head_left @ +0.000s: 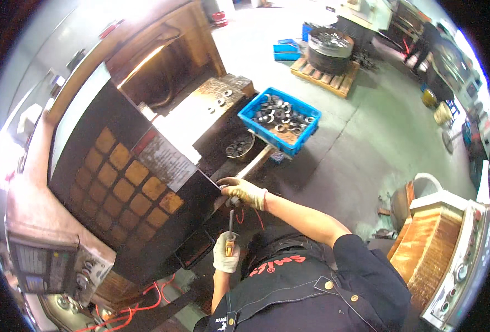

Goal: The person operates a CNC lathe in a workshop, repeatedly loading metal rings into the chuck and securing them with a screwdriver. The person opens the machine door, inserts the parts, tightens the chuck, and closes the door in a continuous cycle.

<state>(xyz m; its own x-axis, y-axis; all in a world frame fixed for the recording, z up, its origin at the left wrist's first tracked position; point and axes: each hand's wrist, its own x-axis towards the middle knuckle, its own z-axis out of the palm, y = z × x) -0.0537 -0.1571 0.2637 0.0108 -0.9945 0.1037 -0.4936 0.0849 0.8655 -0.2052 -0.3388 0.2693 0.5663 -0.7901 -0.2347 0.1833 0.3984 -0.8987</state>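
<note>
Gloved hands at a machine door, one holding a screwdriver

The left hand was closed around a yellow-handled screwdriver, shaft pointing up. The right hand, fingers curled, rested on the edge of the dark machine door. Farther off, a blue crate of metal rings sat by the machine's ledge.

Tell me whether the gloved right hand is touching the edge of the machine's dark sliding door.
Touching. The head view shows the right hand in its glove with fingers curled over the edge of the dark door, no gap between them. The left hand holds a yellow-handled tool below.
</note>
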